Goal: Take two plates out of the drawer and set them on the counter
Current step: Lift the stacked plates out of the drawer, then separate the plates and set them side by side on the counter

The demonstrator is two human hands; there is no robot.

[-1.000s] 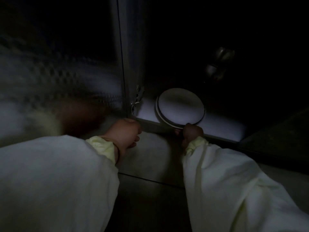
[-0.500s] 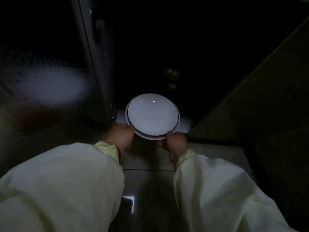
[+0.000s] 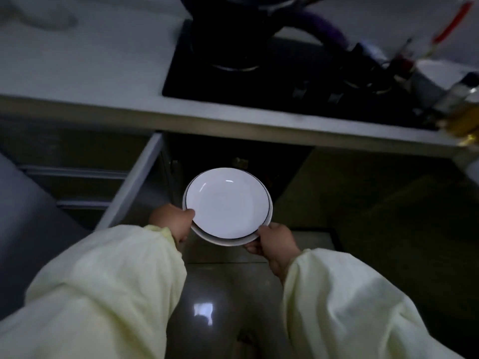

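Observation:
Two stacked white plates (image 3: 226, 204) with thin dark rims hang in the air below the counter edge, in front of the dark open cabinet space (image 3: 233, 156). My left hand (image 3: 172, 221) grips the stack's left rim. My right hand (image 3: 274, 243) holds its lower right rim from beneath. The white counter (image 3: 85, 60) runs across the top of the view, above the plates.
A black cooktop (image 3: 272, 79) with a dark pot (image 3: 228, 29) is set into the counter straight ahead. Bottles (image 3: 456, 104) crowd the counter's right end. An open cabinet door edge (image 3: 132, 182) stands at the left. Glossy floor tiles lie below.
Both hands have lifted the plate stack up out of the low cabinet. The view has risen, and the counter and cooktop have come into sight.

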